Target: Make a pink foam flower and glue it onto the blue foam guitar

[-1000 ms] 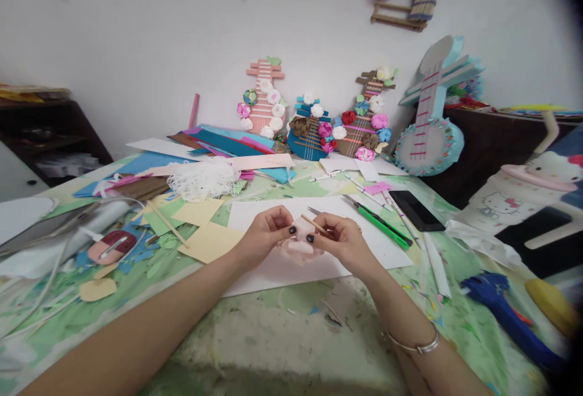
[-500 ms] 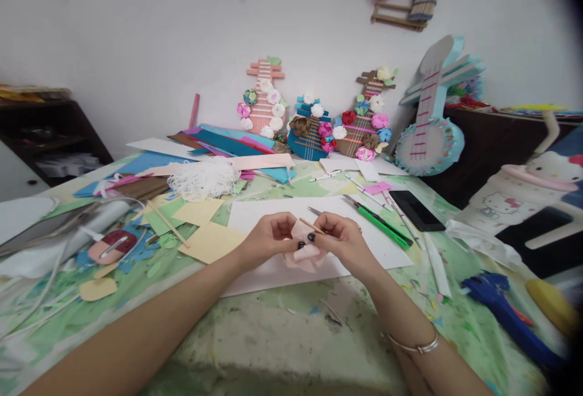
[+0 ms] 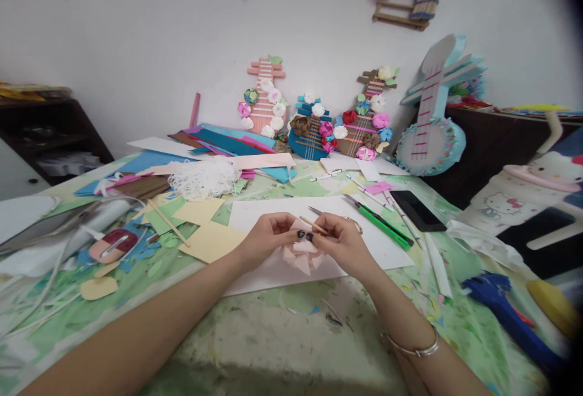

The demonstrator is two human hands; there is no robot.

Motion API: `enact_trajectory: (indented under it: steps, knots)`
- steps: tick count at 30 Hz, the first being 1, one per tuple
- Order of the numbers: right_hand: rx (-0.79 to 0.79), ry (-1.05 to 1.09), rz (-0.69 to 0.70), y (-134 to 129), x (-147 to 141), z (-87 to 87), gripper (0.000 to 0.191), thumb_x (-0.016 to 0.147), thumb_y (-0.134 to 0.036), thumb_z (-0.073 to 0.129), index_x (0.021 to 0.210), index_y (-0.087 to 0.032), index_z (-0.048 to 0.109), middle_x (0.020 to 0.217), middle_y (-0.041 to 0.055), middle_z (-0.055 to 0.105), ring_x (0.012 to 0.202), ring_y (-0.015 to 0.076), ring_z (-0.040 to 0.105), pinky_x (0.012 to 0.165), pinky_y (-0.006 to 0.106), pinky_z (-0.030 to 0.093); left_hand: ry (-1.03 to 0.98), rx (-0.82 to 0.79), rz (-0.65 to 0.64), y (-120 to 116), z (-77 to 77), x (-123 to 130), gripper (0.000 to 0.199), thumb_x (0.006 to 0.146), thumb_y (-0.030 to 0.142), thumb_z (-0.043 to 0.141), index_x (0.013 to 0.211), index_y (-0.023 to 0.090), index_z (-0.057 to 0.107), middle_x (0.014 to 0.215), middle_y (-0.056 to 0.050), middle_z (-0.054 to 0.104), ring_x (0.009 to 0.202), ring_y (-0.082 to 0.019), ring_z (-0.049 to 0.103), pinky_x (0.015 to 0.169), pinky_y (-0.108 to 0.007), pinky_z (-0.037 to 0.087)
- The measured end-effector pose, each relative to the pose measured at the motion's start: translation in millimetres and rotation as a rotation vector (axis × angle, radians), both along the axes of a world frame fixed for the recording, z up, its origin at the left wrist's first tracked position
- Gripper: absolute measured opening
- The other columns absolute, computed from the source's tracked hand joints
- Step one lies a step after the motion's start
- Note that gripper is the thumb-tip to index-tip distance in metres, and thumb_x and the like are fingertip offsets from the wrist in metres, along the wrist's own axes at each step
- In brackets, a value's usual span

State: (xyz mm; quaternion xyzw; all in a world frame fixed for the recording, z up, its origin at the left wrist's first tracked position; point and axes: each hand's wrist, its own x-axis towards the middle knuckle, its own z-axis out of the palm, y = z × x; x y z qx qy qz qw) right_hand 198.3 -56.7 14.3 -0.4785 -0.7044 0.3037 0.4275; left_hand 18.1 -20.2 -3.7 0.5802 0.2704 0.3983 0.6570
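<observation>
Head view, pink paper: one pale pink, petal-like crinkled paper piece (image 3: 303,255), held just below both sets of fingertips, with an upper part rising between them and folds spreading downward over the sheet.
Left hand (image 3: 268,239): thumb and bent fingers pressed together, pinching the pale pink paper at its upper left.
Right hand (image 3: 342,243): thumb and fingers closed, pinching the same paper from the upper right, thumb tip near the other thumb tip; one silver metal bangle (image 3: 421,350) at the wrist.
Stick: one thin, light brown wooden stick (image 3: 310,223), slanting out of the right fingers behind the thumbs; contact with the paper impossible to tell.
Sheet: one large white paper sheet (image 3: 382,253), flat beneath the hands.
Cutting tools: one pair of metal scissors (image 3: 314,209), partly hidden behind the right hand; one bright green cutter (image 3: 387,229), to the right on the sheet.
Phone: one flat black phone (image 3: 418,211), beyond the cutter.
Strands: one tangled heap of thin white strips (image 3: 204,178), beyond two pale yellow paper pieces (image 3: 212,243).
Models: three flower-trimmed lute shapes, one pink (image 3: 262,110), one blue (image 3: 307,141), one brown (image 3: 357,135); one larger pale blue one (image 3: 426,141), farther right.
</observation>
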Motion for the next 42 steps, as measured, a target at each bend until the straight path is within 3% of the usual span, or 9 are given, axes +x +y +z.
enact_trajectory:
  steps: [2, 5, 8, 17, 24, 33, 42]
  knots:
    - [0.148, -0.185, -0.043, 0.0, 4.2, 0.4, 0.010, 0.080, -0.025, 0.057, 0.081, -0.019, 0.064, 0.071, 0.0002, 0.063, 0.059, 0.0108, 0.049, 0.057, 0.023, 0.037, 0.047, 0.016, 0.023, 1.0, -0.9, -0.9, 0.028, 0.069, 0.034, 0.075, 0.081, 0.010, 0.068, 0.076, -0.006, 0.068, 0.065, -0.014, 0.061, 0.060, -0.023, 0.046]
    - [0.291, -0.377, -0.056, 0.0, 10.0, -0.3, 0.026, 0.090, -0.031, 0.048, 0.105, -0.021, 0.066, 0.089, 0.0055, 0.068, 0.071, 0.0151, 0.055, 0.065, 0.027, 0.039, 0.113, 0.059, 0.071, 2.5, -2.8, -1.6, 0.030, 0.071, 0.037, 0.073, 0.082, 0.010, 0.070, 0.074, -0.006, 0.068, 0.063, -0.013, 0.059, 0.057, -0.022, 0.045]
    - [0.345, -0.463, -0.055, 0.3, 11.8, -2.9, 0.031, 0.093, -0.028, 0.043, 0.113, -0.021, 0.065, 0.089, 0.0073, 0.069, 0.080, 0.0181, 0.057, 0.071, 0.030, 0.041, 0.124, 0.079, 0.084, 2.2, -2.8, -0.7, 0.027, 0.070, 0.035, 0.073, 0.081, 0.011, 0.071, 0.072, -0.005, 0.068, 0.062, -0.012, 0.059, 0.058, -0.021, 0.045]
    - [0.435, -0.531, -0.068, 1.6, 7.6, -8.6, 0.030, 0.092, -0.025, 0.045, 0.110, -0.025, 0.068, 0.076, 0.0037, 0.071, 0.067, 0.0156, 0.060, 0.066, 0.029, 0.042, 0.072, 0.045, 0.046, -3.2, 1.5, 3.3, 0.023, 0.067, 0.031, 0.075, 0.079, 0.011, 0.069, 0.068, -0.004, 0.066, 0.060, -0.012, 0.059, 0.056, -0.021, 0.047]
    - [0.478, -0.511, -0.015, 2.2, 8.6, -9.0, 0.037, 0.091, -0.016, 0.042, 0.115, -0.032, 0.066, 0.065, -0.0005, 0.065, 0.057, 0.0119, 0.054, 0.056, 0.026, 0.038, 0.119, 0.080, 0.058, -1.6, 0.9, 2.0, 0.018, 0.070, 0.027, 0.071, 0.079, 0.011, 0.070, 0.070, -0.004, 0.068, 0.060, -0.012, 0.058, 0.057, -0.021, 0.046]
    - [0.407, -0.361, 0.052, 1.9, 7.2, -9.3, 0.036, 0.088, -0.012, 0.044, 0.110, -0.028, 0.068, 0.068, -0.0013, 0.066, 0.057, 0.0103, 0.052, 0.053, 0.024, 0.037, 0.171, 0.111, 0.080, -1.5, 1.4, 1.2, 0.014, 0.069, 0.022, 0.067, 0.077, 0.011, 0.070, 0.063, -0.001, 0.063, 0.056, -0.011, 0.054, 0.052, -0.020, 0.044]
    - [0.468, -0.397, 0.060, 1.9, 6.6, -8.6, 0.032, 0.089, -0.013, 0.046, 0.108, -0.024, 0.069, 0.070, 0.0003, 0.067, 0.057, 0.0099, 0.054, 0.053, 0.023, 0.038, 0.225, 0.104, 0.078, -3.4, 4.2, 1.0, 0.013, 0.067, 0.020, 0.064, 0.074, 0.010, 0.067, 0.057, 0.001, 0.058, 0.051, -0.008, 0.051, 0.047, -0.017, 0.039]
